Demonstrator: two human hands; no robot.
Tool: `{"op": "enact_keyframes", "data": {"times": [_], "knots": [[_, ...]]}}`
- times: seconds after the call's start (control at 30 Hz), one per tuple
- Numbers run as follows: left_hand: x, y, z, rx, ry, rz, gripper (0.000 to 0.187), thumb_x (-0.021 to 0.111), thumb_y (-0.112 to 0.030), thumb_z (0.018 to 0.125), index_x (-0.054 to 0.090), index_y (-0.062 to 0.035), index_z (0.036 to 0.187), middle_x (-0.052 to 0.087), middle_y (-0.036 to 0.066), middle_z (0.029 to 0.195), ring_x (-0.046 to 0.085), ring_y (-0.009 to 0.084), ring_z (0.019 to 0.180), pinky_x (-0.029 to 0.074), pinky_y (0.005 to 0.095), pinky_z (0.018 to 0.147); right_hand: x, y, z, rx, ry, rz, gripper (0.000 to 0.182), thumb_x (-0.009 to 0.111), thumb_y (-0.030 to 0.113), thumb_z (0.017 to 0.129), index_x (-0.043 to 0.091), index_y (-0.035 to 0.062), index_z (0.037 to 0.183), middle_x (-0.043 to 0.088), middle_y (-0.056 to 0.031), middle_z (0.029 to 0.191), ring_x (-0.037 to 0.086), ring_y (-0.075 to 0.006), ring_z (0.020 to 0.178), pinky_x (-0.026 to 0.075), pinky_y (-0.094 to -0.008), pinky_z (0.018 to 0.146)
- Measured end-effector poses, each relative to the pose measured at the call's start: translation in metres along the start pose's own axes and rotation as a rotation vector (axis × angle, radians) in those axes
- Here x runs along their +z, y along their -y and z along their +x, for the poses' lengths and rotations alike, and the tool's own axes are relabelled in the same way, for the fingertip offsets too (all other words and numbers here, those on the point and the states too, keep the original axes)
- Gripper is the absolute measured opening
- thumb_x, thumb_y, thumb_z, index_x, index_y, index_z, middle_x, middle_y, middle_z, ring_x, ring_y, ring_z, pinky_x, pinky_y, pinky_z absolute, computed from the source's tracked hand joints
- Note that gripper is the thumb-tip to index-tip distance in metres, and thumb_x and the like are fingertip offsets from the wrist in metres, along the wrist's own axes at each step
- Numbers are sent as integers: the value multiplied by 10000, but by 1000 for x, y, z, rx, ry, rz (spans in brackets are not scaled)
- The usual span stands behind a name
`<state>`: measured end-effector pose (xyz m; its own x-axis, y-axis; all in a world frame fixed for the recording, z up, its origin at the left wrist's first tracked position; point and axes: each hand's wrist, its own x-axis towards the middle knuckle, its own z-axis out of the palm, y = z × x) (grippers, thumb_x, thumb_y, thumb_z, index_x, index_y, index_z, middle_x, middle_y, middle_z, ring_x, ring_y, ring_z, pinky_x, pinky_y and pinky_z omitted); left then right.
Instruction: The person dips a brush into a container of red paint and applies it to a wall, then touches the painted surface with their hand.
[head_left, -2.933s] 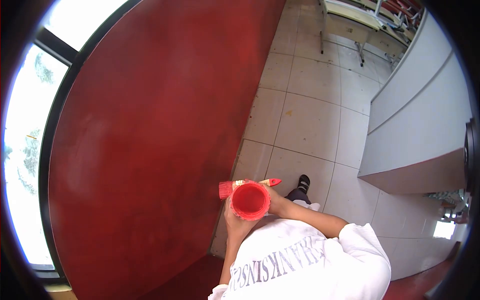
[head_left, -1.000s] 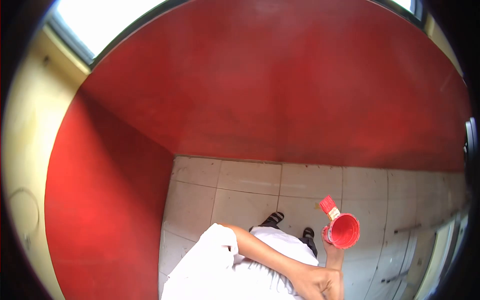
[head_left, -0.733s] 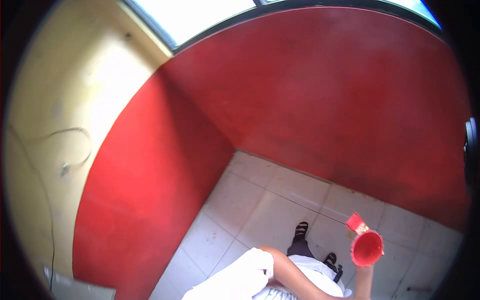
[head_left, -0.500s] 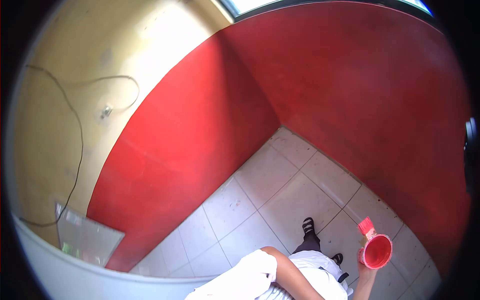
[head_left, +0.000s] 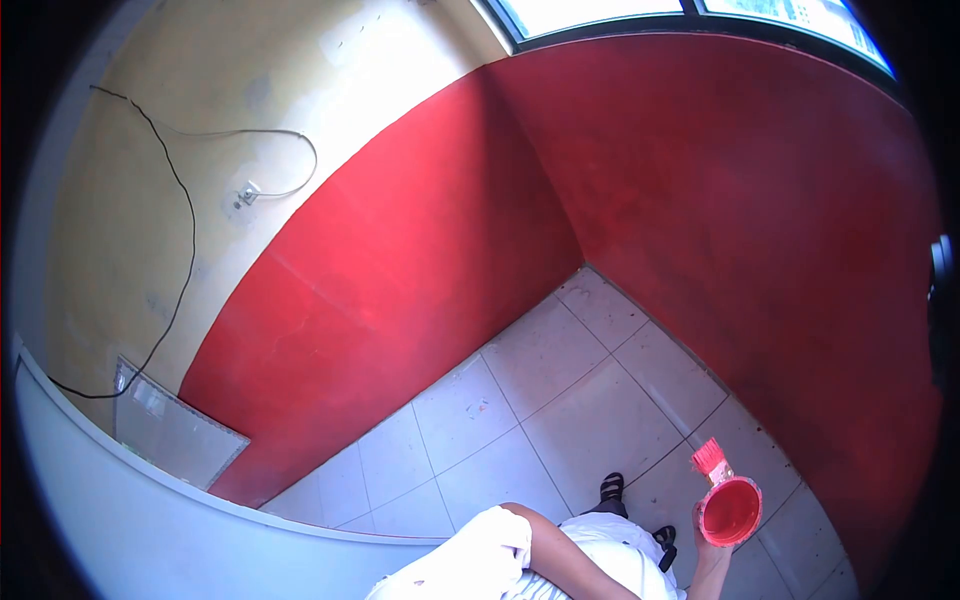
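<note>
At the lower right, my right hand (head_left: 712,552) is wrapped round a round container (head_left: 731,512) with red paint inside and on its rim. A paintbrush (head_left: 709,458) with red bristles lies against the container's upper left edge, bristles pointing up and away from the opening; its handle is mostly hidden. My left arm, in a white sleeve, bends at the bottom centre and runs out of the frame, so my left hand is not in view.
Red-painted walls (head_left: 380,270) meet at a corner above a tiled floor (head_left: 600,410). A cable (head_left: 190,230) hangs on the yellowish wall by a socket (head_left: 247,193). A framed panel (head_left: 175,425) leans at lower left, behind a pale curved surface (head_left: 230,550). A window (head_left: 600,15) is above.
The view has shifted, showing more of the window. The container and brush, still in my right hand, sit slightly lower and further left in the frame.
</note>
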<state>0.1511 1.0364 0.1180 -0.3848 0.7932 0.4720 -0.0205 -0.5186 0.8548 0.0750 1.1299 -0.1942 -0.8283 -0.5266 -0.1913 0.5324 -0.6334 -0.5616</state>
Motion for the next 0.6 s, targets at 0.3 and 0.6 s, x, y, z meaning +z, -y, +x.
{"op": "enact_keyframes", "data": {"times": [0.3,0.6], "knots": [[-9,-7,-49,20,65,153,443,640,-223,840,530,-18,1217,543,162,1207,517,318,1099,391,412,946,-15,9,8,68,-149,32,497,638,303,855,448,182,1298,549,-40,1203,562,-174,1040,525,-356,824],[-33,33,-166,-245,13,680,527,634,-267,835,488,-40,1288,506,160,1295,478,337,1184,359,438,1012,29,8,29,42,-64,-164,392,571,253,893,459,192,1264,561,0,1187,562,-169,1019,525,-340,791]]}}
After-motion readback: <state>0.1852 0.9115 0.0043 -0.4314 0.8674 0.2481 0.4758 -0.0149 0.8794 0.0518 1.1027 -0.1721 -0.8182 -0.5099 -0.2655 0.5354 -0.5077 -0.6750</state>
